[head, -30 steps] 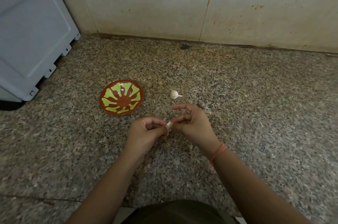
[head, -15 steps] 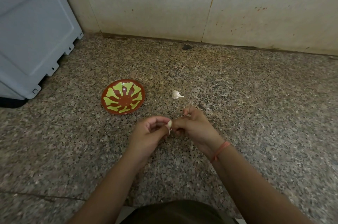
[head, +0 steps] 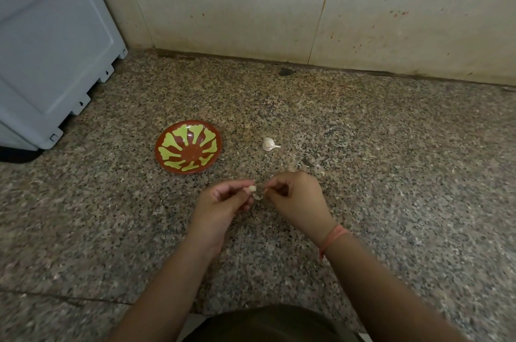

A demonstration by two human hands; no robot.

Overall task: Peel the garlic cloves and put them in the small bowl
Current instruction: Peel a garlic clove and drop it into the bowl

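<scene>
since before, left hand (head: 220,203) and right hand (head: 300,199) have pulled apart a bit. left hand pinches the garlic clove (head: 252,189), nearer than the small bowl (head: 188,150), to its right. right hand pinches the loose skin (head: 258,196). a hard tug could make the clove slip and drop.

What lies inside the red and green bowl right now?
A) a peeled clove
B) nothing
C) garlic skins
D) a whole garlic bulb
B: the small bowl shows only its painted pattern; the garlic clove is pinched in the left hand, and the unpeeled garlic lies on the counter beside it.
</scene>
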